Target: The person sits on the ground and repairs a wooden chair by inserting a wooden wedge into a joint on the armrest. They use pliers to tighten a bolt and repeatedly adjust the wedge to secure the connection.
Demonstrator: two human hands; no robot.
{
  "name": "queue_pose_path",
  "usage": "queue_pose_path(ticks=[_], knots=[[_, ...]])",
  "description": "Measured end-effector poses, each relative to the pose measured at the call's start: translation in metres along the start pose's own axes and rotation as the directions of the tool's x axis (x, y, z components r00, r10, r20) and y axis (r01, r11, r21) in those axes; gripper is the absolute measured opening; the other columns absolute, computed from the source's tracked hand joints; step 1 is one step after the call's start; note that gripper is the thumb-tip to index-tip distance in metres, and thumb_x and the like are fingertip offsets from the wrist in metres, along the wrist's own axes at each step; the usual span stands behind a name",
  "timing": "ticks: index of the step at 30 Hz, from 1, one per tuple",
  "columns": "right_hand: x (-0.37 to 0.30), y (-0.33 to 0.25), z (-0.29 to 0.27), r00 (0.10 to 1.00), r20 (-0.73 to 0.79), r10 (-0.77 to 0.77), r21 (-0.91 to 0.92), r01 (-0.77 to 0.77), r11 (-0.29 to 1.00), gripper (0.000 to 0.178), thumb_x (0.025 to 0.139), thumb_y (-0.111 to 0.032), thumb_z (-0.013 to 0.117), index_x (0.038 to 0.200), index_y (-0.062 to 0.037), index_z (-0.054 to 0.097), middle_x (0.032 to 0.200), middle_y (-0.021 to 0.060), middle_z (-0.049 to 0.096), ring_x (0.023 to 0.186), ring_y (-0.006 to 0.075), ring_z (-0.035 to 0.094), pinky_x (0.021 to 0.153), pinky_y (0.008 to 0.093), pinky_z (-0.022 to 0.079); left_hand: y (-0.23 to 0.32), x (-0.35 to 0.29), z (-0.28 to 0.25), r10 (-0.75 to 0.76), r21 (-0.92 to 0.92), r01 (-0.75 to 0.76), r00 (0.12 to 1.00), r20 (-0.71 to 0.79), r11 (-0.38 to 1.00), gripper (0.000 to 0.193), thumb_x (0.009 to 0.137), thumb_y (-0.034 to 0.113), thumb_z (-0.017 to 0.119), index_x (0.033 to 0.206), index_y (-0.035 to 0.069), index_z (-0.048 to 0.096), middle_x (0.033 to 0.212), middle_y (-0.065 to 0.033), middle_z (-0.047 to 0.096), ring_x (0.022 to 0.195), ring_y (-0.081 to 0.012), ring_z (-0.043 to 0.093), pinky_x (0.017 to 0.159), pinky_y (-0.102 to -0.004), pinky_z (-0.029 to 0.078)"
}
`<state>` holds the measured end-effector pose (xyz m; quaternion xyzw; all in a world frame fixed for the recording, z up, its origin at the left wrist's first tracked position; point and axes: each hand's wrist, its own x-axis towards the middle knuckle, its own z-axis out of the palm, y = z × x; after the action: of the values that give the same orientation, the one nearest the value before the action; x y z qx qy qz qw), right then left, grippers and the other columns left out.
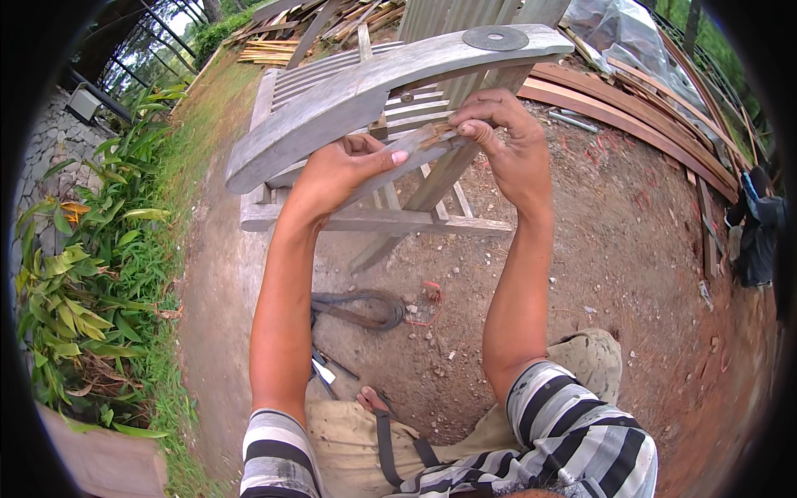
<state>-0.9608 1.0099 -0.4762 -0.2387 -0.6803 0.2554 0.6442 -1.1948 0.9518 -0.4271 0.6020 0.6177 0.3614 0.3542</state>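
Observation:
A weathered grey wooden chair [378,222] with a slatted seat stands in front of me. Below its curved armrest [332,104] runs a short grey wooden piece [423,153], with a splintered brown patch on its upper edge. My left hand [339,174] is closed round this piece, thumb on top and the other fingers partly hidden behind. At its right end my right hand [506,141] pinches with thumb and fingers bent. Whether the piece is joined to the chair, I cannot tell. A dark round disc [496,38] with a centre hole lies on the armrest.
On the dirt below lie a coiled dark cord [369,311] and some slim tools [325,369]. Long reddish planks [639,124] and clear plastic sheeting [623,41] lie to the right, near metal tubes [574,120]. Leafy plants [91,307] line the left side.

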Motion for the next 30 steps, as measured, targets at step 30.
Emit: queue_pose_path(ticks=[30], knots=[[-0.007, 0.012, 0.025, 0.942, 0.034, 0.335, 0.699, -0.262, 0.665, 0.058, 0.088, -0.02, 0.083, 0.138, -0.0001, 0.062, 0.119, 0.0119, 0.073, 0.109, 0.0181, 0.068, 0.088, 0.0305, 0.057, 0.004, 0.007, 0.007, 0.101, -0.041, -0.101, 0.995, -0.021, 0.994, 0.051, 0.08, 0.033, 0.09, 0.117, 0.005, 0.068, 0.084, -0.0021, 0.065, 0.082, -0.0116, 0.059, 0.074, -0.0265, 0.044]])
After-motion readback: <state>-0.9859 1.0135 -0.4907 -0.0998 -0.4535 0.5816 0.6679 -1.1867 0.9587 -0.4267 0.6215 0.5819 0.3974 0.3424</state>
